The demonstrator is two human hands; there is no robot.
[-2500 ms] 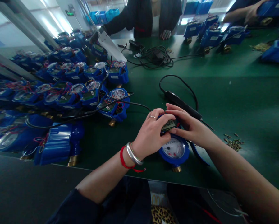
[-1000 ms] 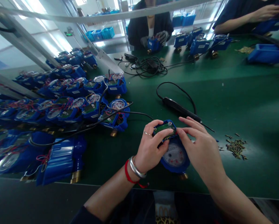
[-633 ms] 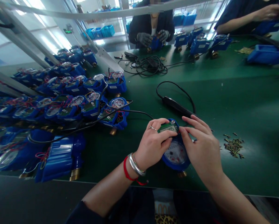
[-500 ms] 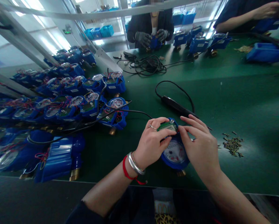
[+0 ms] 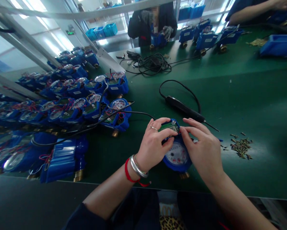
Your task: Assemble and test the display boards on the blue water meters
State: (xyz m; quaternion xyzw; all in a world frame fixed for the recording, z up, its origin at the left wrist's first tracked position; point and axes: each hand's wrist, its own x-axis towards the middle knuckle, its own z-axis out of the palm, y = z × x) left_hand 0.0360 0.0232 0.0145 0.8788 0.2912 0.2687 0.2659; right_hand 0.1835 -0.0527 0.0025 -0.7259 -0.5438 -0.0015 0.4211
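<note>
A blue water meter [image 5: 176, 155] with a round dial lies on the green table in front of me, its brass fitting pointing toward the table's near edge. At its far end sits a green circuit board [image 5: 169, 127] with a small display. My left hand [image 5: 154, 140] curls over the board from the left, thumb and fingers gripping the meter's housing there. On the other side, my right hand [image 5: 201, 145] has thumb and forefinger pinched at the board's right corner. A speck of red shows at those fingertips; what they hold is too small to make out.
A black electric screwdriver [image 5: 185, 108] lies beyond my hands, its cable looping behind. Loose screws [image 5: 241, 147] are heaped at the right. Rows of blue meters [image 5: 69, 110] fill the left side. Across the table a co-worker [image 5: 143, 27] in a gloved hand handles another meter.
The view has shifted slightly. My hands stay at the board, the right fingertips drawn a little closer to its corner. The co-worker opposite has raised one hand.
</note>
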